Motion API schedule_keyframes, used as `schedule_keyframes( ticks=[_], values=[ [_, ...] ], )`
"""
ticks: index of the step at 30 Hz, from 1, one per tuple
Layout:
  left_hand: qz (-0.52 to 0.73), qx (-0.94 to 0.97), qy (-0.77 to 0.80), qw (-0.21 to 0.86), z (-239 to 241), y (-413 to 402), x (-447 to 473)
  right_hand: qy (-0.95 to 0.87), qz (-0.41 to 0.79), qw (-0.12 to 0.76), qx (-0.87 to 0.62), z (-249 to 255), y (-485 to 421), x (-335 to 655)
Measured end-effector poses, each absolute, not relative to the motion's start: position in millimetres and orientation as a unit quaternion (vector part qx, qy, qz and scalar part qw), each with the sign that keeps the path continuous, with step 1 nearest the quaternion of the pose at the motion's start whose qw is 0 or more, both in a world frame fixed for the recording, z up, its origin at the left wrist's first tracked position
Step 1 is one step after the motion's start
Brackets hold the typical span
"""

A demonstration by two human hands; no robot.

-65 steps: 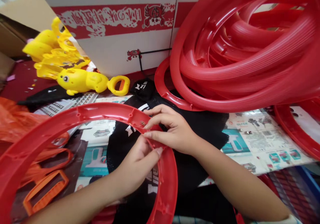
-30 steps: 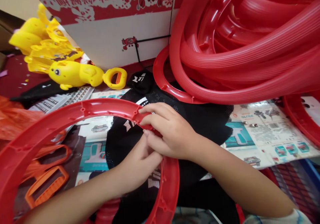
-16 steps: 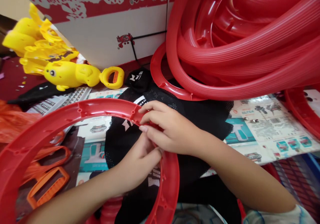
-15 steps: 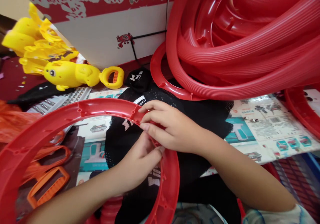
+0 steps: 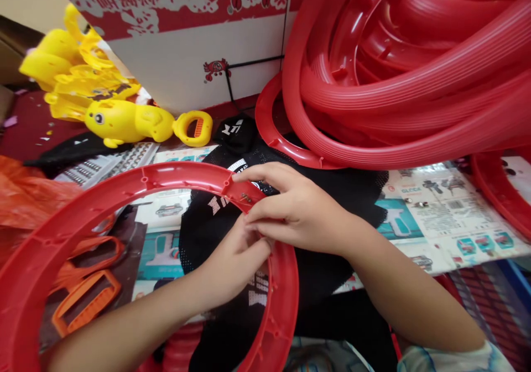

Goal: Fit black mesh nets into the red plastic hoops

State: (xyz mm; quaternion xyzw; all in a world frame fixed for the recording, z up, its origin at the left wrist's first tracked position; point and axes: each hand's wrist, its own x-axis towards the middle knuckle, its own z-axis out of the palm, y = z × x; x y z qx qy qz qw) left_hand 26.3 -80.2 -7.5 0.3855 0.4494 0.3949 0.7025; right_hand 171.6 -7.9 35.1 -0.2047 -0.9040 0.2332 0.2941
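A large red plastic ring point(image 5: 182, 174) with a hollow, pegged channel lies tilted across the lower left and middle. My left hand point(image 5: 234, 258) reaches through it, its fingers closed at the inner edge of the ring's right part. From the right, my right hand point(image 5: 305, 211) bends over the same stretch. Its thumb and a finger are pinched together beside my left fingertips, while another fingertip rests on the rim. What the right pinch holds is hidden. Small brass-coloured bits point(image 5: 246, 197) show in the channel near the right fingers. Black printed fabric point(image 5: 332, 195) lies beneath.
Several red ribbed rings point(image 5: 398, 98) are piled at the back right. Yellow toy animal parts point(image 5: 128, 120) lie at the back left, before a white-and-red carton point(image 5: 166, 57). Orange plastic handles point(image 5: 87, 300) sit at the left. Printed cardboard point(image 5: 440, 223) covers the right side.
My right fingers have shifted slightly on the ring, uncovering the brass-coloured bits in the channel. The left hand stays at the inner edge. The view has moved a little.
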Motion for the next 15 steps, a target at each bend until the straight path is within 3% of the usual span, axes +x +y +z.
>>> schedule_keyframes(
  ticks=[6, 15],
  values=[
    [0.429, 0.339, 0.432, 0.717, -1, -79, 20, -0.893, 0.236, 0.307, -0.229, 38, -1, 178],
    [0.447, 0.354, 0.376, 0.731, 1, -70, 12, -0.944, 0.111, 0.262, -0.169, 55, -9, 188]
  ],
)
